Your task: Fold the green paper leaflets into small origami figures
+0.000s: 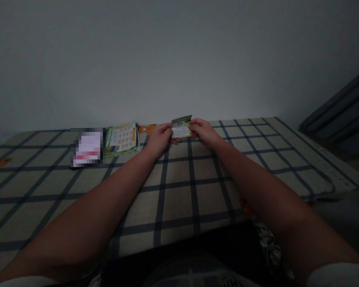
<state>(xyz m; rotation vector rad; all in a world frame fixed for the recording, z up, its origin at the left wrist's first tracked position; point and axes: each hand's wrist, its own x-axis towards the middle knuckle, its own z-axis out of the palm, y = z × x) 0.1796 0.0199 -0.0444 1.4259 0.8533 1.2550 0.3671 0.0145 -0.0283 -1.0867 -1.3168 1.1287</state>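
- At the far end of both outstretched arms, the fingers [168, 126] of the left hand [160, 137] pinch the left edge of a small leaflet [181, 127]. The thumb is on the near face and the other fingers are behind it.
- The right hand [205, 131] mirrors this, its fingers [195, 122] closed on the leaflet's right edge. The paper is gripped from both sides, with no finger spread free.
- The small leaflet sits straight between the two hands, held just above the surface rather than lying on it. Its long axis runs left to right, and its upper flap is tipped up and away like a half-open fold.
- Neither hand is clearer of it than the other, since both touch it and the arms reach out about equally far.
- Under the hands lies a checked bed cover [191, 187], pale with dark grid lines, running back to a plain wall [179, 59].
- Just left of the left hand, an orange card [146, 128] lies flat.
- Beside that card is a loose stack of printed sheets [121, 139], well within the left arm's side.
- Further left is a blurred-out rectangle [87, 147], and I cannot tell what it is.
- Dim light hides the print on the small leaflet.
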